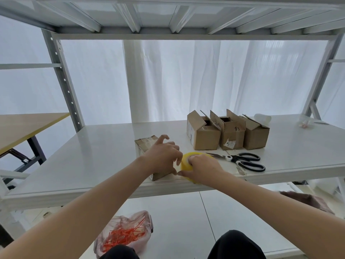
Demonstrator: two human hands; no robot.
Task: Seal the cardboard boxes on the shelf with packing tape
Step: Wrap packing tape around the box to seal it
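Right grip point(203, 167) around tape roll point(185, 162) beside box point(146, 143)

Bare left hand point(164, 156) and right hand point(202, 168), bare forearms point(93, 199), black trousers point(237, 245) over both knees.

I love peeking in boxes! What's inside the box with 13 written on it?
The box marked 13 has its flaps standing up. Only a dark opening shows at the top; its walls and flaps hide whatever is inside.
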